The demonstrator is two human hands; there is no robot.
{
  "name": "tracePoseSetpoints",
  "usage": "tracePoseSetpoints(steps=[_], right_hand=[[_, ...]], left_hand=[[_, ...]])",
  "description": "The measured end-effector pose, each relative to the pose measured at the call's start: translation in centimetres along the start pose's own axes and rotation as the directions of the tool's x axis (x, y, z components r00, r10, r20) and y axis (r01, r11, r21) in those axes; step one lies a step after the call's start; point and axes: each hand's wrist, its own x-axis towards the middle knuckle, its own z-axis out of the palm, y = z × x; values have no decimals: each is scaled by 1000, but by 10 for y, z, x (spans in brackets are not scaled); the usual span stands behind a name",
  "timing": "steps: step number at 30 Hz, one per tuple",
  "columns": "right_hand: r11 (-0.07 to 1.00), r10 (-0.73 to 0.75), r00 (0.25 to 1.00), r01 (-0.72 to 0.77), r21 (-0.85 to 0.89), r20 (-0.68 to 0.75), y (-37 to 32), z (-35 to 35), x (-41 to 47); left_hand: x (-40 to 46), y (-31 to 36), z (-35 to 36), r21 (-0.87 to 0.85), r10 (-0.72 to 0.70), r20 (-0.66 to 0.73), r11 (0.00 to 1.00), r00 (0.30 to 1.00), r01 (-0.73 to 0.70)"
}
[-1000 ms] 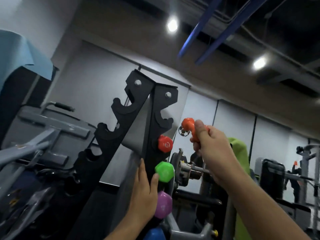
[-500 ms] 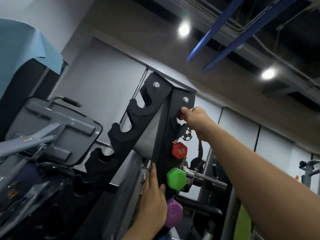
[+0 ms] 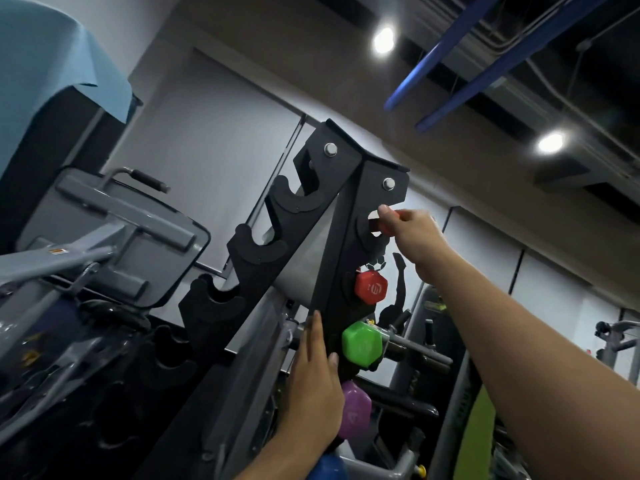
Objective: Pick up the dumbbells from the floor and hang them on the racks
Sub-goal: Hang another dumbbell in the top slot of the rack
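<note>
The right hand (image 3: 414, 237) is gripping the orange dumbbell (image 3: 388, 223), seating it in the rack (image 3: 349, 237)'s top cradle, while the flat, released left hand (image 3: 311, 375) is steadying the rack's edge.

An orange dumbbell (image 3: 389, 223) is gripped by the right hand (image 3: 414, 237) at the rack's (image 3: 349, 216) top notch; the rack's lower edge is pressed by the flat left hand (image 3: 313, 382).

One head camera tilts upward, close to the rack (image 3: 349, 244) (ceiling visible)

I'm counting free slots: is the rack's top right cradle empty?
Not empty: the right hand holds the orange dumbbell in that top cradle.
</note>
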Motion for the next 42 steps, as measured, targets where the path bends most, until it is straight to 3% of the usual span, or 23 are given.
tracePoseSetpoints(steps=[6, 13, 17, 21, 24, 29, 34, 42], right_hand=[[996, -4, 999, 1, 84, 43, 2, 29, -8], [987, -116, 992, 121, 102, -49, 5, 42, -12], [922, -29, 999, 18, 387, 24, 14, 41, -9], [766, 203, 976, -210, 607, 82, 18, 31, -7], [735, 267, 917, -392, 554, 296, 13, 32, -10], [821, 233, 891, -395, 413, 389, 4, 36, -2], [807, 296, 881, -438, 396, 370, 3, 37, 1], [774, 323, 920, -392, 497, 223, -5, 33, 2]], left_hand=[[2, 0, -1, 20, -6, 12, 1000, 1000, 6], [2, 0, -8, 70, 34, 21, 997, 999, -35], [1, -2, -12, 92, 47, 32, 995, 998, -50], [0, -2, -15, 84, 25, 56, 996, 998, -30], [1, 0, -18, 78, 13, 66, 997, 998, -19], [1, 6, -20, 82, -15, 84, 997, 996, 8], [1, 3, -18, 92, 1, 70, 996, 998, -8], [19, 10, -25, 79, 82, 43, 993, 996, -85]])
